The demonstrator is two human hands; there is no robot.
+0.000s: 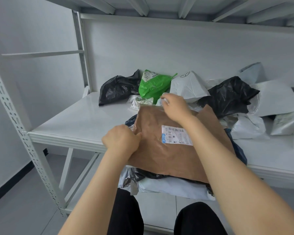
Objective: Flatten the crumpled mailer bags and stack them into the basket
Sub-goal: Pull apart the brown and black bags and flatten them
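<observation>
A brown paper mailer (159, 150) with a white shipping label lies on top of a pile of flattened bags at the shelf's front edge. My left hand (121, 139) pinches its left edge with curled fingers. At the far top edge of the mailer, my right hand (174, 107) grips the corner, fingers bent over it. Under the brown mailer lie a black bag (143, 175) and a pale blue-white bag (173, 189), which hang over the edge. No basket is in view.
Crumpled bags are heaped at the back of the white shelf (78, 121): a black one (115, 90), a green one (153, 85), a white one (188, 85), another black one (231, 95), and several white ones at right. A steel upright (20, 133) stands at left.
</observation>
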